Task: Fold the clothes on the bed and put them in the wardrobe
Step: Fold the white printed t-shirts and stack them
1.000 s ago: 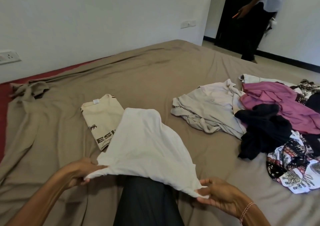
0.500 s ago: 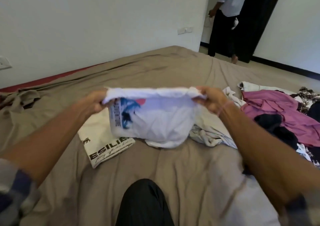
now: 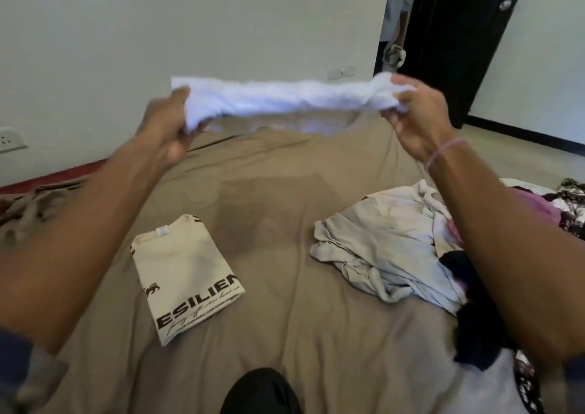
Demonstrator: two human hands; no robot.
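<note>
I hold the white garment (image 3: pixel 285 97) up in the air, stretched between my two hands. My left hand (image 3: pixel 164 128) curls its fingers round one bunched end, and my right hand (image 3: pixel 414 119) pinches the other end. Below my left hand a folded cream T-shirt (image 3: pixel 183 271) with dark lettering lies flat on the brown bed sheet (image 3: pixel 285 223). Below my right hand is the unfolded pile: a crumpled pale shirt (image 3: pixel 380 249), a dark garment (image 3: pixel 474 318) and a pink one (image 3: pixel 538 211), partly hidden by my forearm.
</note>
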